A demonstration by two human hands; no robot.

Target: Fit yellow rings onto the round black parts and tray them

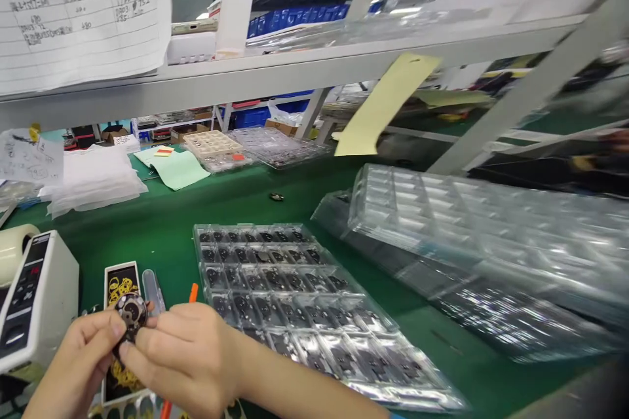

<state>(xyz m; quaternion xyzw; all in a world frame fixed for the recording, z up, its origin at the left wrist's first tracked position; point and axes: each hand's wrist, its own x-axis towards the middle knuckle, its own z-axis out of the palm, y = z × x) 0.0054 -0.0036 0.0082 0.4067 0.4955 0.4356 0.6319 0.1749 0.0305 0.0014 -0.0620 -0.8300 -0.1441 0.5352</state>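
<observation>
Over a narrow white box (107,389) of yellow rings (124,288), I hold a small round dark disc (132,311) with shiny metallic patches. My left hand (76,357) pinches its left edge between thumb and finger. My right hand (184,353) is closed, with its fingertips at the disc's right and lower edge. An orange stick (193,292) passes behind the right hand; I cannot tell whether it is gripped or lying there. Just right of the hands, a clear compartment tray (200,255) holds many dark parts in rows.
Stacked clear trays (472,222) fill the right side. A white device (54,301) with a red display stands at left, near a tape roll (17,249). A small dark part (276,196) lies on the green mat (236,200). A metal shelf (275,75) crosses above, with a yellow paper strip (386,108) hanging.
</observation>
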